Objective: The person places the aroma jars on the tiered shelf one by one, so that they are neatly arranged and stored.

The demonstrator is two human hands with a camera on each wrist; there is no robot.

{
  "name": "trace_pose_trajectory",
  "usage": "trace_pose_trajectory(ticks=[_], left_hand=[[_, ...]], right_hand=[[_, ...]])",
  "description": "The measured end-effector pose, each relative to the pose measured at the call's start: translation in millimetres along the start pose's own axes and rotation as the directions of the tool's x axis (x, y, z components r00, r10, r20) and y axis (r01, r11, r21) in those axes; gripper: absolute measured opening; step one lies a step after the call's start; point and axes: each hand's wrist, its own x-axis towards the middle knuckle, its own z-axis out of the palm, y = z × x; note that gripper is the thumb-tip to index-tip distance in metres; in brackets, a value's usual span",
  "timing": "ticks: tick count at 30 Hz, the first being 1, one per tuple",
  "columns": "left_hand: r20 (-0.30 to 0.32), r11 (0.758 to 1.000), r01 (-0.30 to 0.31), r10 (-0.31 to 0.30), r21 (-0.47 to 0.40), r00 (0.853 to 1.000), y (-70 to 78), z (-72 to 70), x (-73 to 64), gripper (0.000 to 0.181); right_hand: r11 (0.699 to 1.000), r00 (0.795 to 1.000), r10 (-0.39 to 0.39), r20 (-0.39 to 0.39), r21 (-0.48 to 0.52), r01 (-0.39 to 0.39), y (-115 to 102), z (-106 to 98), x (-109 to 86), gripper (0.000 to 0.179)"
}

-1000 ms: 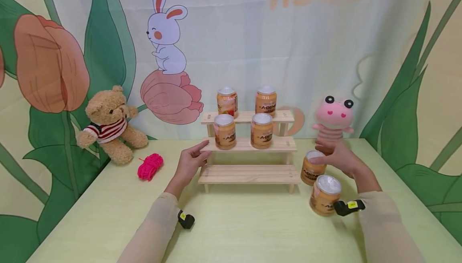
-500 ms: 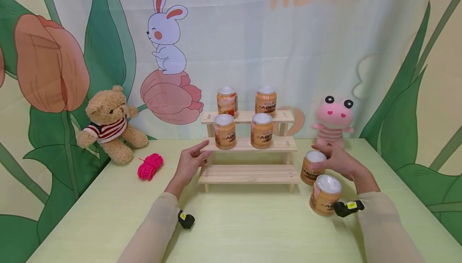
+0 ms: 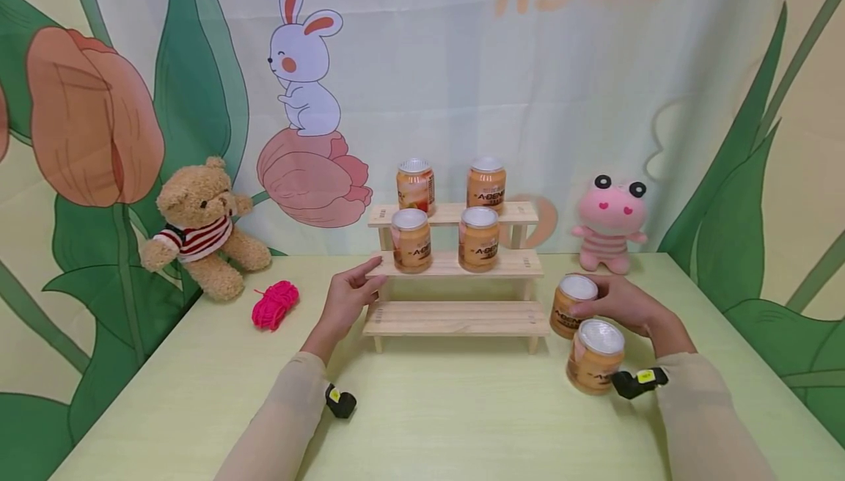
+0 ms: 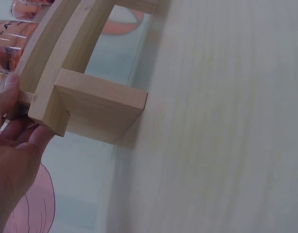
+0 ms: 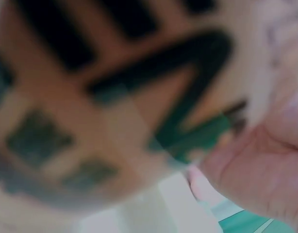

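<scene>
Two orange cans with silver lids stand on the table at right in the head view. My right hand (image 3: 623, 303) holds the rear can (image 3: 569, 312), thumb on its near side and fingers behind it, partly hidden. The front can (image 3: 594, 360) stands closer to me, below that hand. A blurred can label (image 5: 115, 97) fills most of the right wrist view. My left hand (image 3: 348, 299) grips the left end of the middle board of a three-step wooden shelf (image 3: 455, 317); the left wrist view shows the thumb above and fingers curled below.
Two cans stand on the shelf's top step, including the top right can (image 3: 487, 188), and two on the middle step, including the middle left can (image 3: 412, 243). A teddy bear (image 3: 205, 228) and pink yarn (image 3: 275, 305) lie left. A pink plush toy (image 3: 609, 224) sits back right.
My right hand has come down and forward around the rear can, its fingers now lower behind it. The left hand and the shelf have stayed in place.
</scene>
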Motion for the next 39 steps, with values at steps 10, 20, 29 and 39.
trace_pose_trajectory(ticks=[10,20,29,39], left_hand=[[0.007,1.000,0.005,-0.005,-0.006,1.000,-0.3,-0.4,0.3,0.047],[0.010,1.000,0.005,-0.005,-0.023,1.000,-0.1,-0.3,0.3,0.048],[0.024,1.000,0.019,-0.018,-0.017,1.000,5.0,-0.5,-1.4,0.048],[0.007,1.000,0.004,-0.004,-0.006,1.000,0.8,-0.6,-0.7,0.048]], right_hand=[[0.990,1.000,0.016,-0.024,0.143,-0.013,10.5,0.3,2.3,0.061],[0.976,0.995,0.063,-0.076,0.213,-0.045,11.0,3.0,5.4,0.060],[0.974,0.978,0.136,-0.157,0.202,-0.103,3.6,5.2,2.8,0.074],[0.984,0.966,0.078,-0.247,0.176,-0.035,-5.9,-3.5,4.4,0.070]])
